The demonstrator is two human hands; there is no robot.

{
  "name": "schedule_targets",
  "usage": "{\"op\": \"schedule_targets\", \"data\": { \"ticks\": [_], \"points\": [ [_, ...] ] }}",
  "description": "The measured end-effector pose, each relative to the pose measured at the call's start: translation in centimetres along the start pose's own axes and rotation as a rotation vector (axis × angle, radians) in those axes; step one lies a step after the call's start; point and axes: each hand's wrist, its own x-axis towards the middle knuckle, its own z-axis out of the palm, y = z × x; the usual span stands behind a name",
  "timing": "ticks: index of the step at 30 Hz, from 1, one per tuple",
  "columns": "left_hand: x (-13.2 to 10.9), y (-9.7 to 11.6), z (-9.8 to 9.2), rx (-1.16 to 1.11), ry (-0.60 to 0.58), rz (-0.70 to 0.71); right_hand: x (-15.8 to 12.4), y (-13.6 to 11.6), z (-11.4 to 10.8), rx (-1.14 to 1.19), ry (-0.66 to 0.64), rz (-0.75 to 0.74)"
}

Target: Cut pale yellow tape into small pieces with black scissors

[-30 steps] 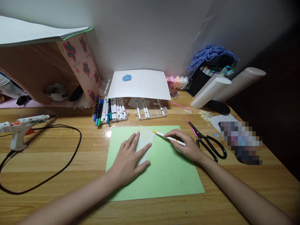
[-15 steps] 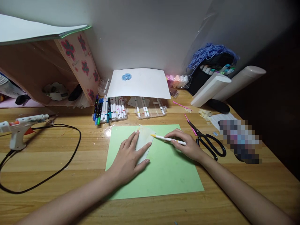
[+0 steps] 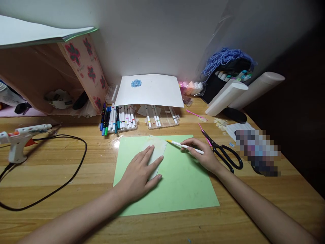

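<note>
My left hand (image 3: 142,169) lies flat with fingers spread over a small pale piece of paper (image 3: 160,146), covering much of it. Beneath both is a sheet of green paper (image 3: 182,186) on the wooden table. My right hand (image 3: 200,153) grips a white marker (image 3: 186,146) with a yellow tip. That tip points left at the upper right edge of the pale paper; whether it touches cannot be made out. Faint yellowish colouring shows on the pale paper's upper part.
Black-handled scissors (image 3: 223,152) lie right of my right hand. Behind the green sheet are marker trays (image 3: 162,126) and a white sheet (image 3: 152,95) with a blue patch. A hot glue gun (image 3: 20,142) and its black cord (image 3: 85,152) are at left. White tubes (image 3: 225,98) lean at right.
The marker's tip has lifted slightly up and right, from over the pale paper to its upper right edge. My left hand's fingertips have slid a little down and right on the paper.
</note>
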Motion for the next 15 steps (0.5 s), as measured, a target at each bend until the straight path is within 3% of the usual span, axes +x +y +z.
{"op": "schedule_targets", "data": {
  "ticks": [4,8,12,15],
  "points": [
    [0.05,0.07,-0.08,0.013,0.001,0.004,-0.06,-0.15,-0.12,-0.019,-0.138,-0.074],
    [0.05,0.11,-0.14,0.030,-0.026,-0.001,-0.04,-0.21,-0.24,0.023,-0.042,-0.005],
    [-0.02,0.06,-0.13,0.026,-0.017,0.003,-0.03,-0.13,-0.29,0.011,-0.108,-0.049],
    [0.06,0.04,-0.13,0.018,-0.004,0.006,-0.01,0.02,-0.24,0.015,-0.041,-0.025]
  ]
}}
